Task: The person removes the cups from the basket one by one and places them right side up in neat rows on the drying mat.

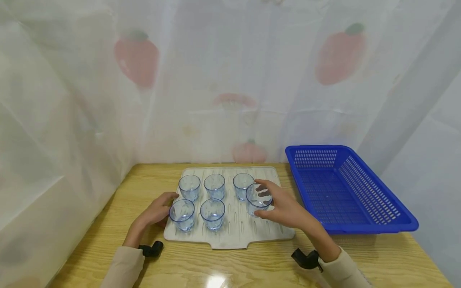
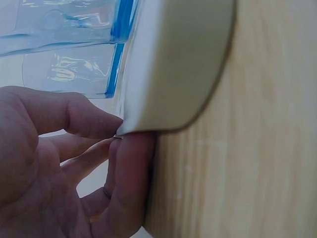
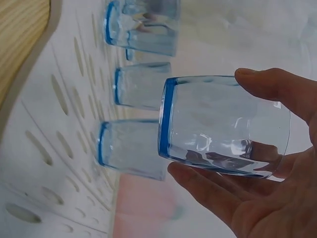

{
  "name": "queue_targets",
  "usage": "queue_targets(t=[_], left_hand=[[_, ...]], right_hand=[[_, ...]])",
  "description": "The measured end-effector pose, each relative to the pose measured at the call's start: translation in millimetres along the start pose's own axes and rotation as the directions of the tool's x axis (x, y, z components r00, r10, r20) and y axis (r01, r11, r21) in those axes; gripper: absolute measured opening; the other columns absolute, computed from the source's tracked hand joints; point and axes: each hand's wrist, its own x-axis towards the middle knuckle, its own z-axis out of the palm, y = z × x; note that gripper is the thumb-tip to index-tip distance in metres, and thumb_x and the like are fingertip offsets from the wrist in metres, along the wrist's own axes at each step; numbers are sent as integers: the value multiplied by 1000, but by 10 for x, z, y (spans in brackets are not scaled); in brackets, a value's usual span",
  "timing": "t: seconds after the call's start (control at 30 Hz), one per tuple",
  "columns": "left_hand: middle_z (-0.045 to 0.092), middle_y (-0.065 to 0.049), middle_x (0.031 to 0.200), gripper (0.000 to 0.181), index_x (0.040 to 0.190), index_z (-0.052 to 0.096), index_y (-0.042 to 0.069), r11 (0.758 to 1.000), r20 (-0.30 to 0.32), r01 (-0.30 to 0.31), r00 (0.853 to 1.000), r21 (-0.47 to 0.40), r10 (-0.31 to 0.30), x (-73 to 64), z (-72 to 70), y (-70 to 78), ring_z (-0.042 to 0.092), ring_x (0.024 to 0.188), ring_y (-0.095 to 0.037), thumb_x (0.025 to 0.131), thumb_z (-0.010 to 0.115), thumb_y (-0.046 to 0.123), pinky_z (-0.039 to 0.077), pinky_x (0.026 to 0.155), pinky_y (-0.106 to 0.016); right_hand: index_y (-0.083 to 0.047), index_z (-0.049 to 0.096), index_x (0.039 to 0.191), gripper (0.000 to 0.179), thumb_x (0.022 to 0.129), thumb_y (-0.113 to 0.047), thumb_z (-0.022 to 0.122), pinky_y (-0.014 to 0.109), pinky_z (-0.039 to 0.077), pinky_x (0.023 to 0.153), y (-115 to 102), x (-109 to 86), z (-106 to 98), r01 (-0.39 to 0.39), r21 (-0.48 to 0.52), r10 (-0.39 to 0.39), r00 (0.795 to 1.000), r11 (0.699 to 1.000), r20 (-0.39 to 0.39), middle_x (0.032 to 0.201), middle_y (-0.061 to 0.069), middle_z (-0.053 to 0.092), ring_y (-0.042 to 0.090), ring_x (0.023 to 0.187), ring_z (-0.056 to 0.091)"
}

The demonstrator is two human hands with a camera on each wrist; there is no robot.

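My right hand [image 1: 282, 206] holds a clear drinking glass [image 3: 223, 129] between thumb and fingers, over the right part of a white slotted tray [image 1: 234, 236]. In the right wrist view the glass hangs a little off the tray surface, its thick blue end towards it. Just behind it stands another glass [image 1: 243, 184]. Several more stand in two rows on the tray's left, among them a front-left glass [image 1: 182, 218]. At the tray's left edge, my left hand [image 1: 158, 209] pinches the rim between thumb and finger, as the left wrist view shows.
A blue plastic basket [image 1: 360, 229] with latticed walls stands right of the tray, and nothing shows inside it. Under both lies a wooden table [image 1: 180, 264]. White sheeting [image 1: 230, 72] printed with fruit hangs behind and at the sides.
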Motion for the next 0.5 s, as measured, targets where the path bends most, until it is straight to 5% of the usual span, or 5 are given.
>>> queue_targets(t=[0.23, 0.5], left_hand=[[36, -28, 160, 57, 148, 48, 0, 1000, -3, -10, 1000, 11, 10, 3, -3, -5, 40, 135, -49, 92, 57, 6, 59, 61, -38], [37, -28, 159, 56, 147, 49, -1, 999, -5, -24, 1000, 22, 24, 3, 1, 2, 41, 136, -47, 92, 57, 5, 59, 64, -38]], right_hand=[[-9, 39, 156, 85, 85, -20, 83, 38, 59, 89, 38, 45, 165, -9, 7, 9, 999, 1000, 32, 141, 17, 59, 38, 126, 63], [-7, 38, 157, 88, 83, -20, 85, 41, 59, 90, 111, 88, 335, -40, 16, 40, 998, 999, 46, 141, 16, 60, 38, 126, 63]])
